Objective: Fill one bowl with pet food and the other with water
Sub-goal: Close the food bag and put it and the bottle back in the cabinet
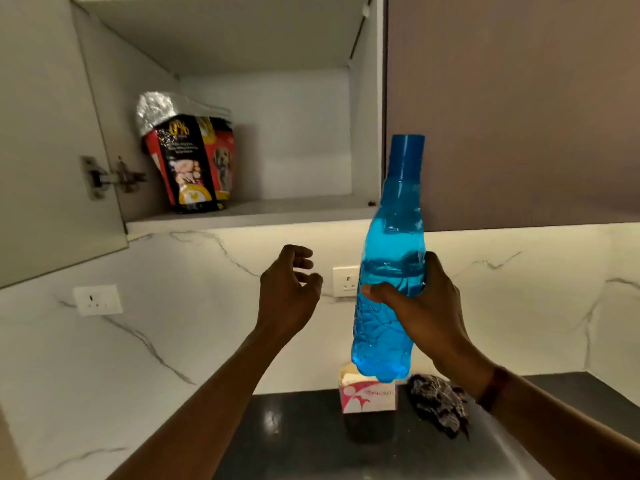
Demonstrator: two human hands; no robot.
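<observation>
Fingers of the right hand (pixel 426 317) are gripping the upright blue bottle (pixel 391 244) above the counter (pixel 304 441); the left hand (pixel 287 299) is hovering nearby, relaxed, holding nothing.

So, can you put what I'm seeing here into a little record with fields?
Right hand: grips the blue bottle, upright, capped
Left hand: raised, fingers loosely curled, holding nothing
Pet food bag: standing on the cabinet shelf
Counter: small carton, crumpled cloth
Bowls: none in view
</observation>
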